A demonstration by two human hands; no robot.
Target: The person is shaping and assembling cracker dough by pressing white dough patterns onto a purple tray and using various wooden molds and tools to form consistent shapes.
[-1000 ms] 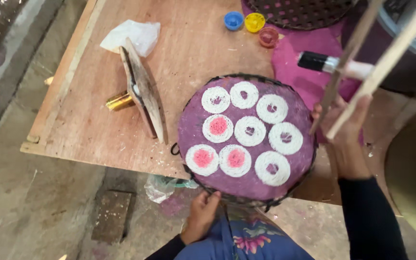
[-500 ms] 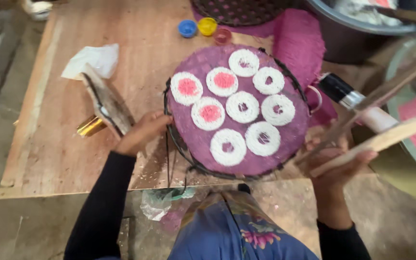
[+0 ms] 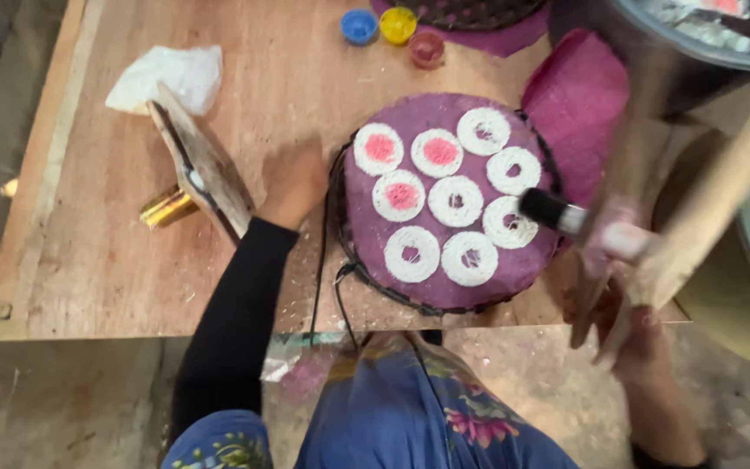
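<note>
- The left hand [image 3: 295,184] reaches forward from a black sleeve, palm down on the wooden table [image 3: 115,252], its fingers loosely spread against the left rim of a round purple tray [image 3: 366,234].
- It touches the rim; whether the fingers curl round it cannot be told.
- The tray lies flat near the table's front edge, in front of the person, and carries nine white woven rings [image 3: 411,254]; three at upper left have pink centres.
- The right hand [image 3: 631,326] is low at the right, off the table's front corner, fingers closed round the lower ends of blurred wooden sticks [image 3: 705,217] that slant up to the right.
- It also seems to hold a brush [image 3: 566,217], though the exact grip is blurred.
- The brush's long axis runs nearly level, with its dark bristles pointing left over the tray's right side, just beside a white ring.
- Left of the left hand, a thin wooden board [image 3: 206,169] stands on edge, with a gold cylinder [image 3: 165,208] by it and a white cloth [image 3: 167,76] behind.
- Blue, yellow and red small cups [image 3: 397,24] sit at the far edge; a pink woven mat [image 3: 579,100] lies right of the tray.
</note>
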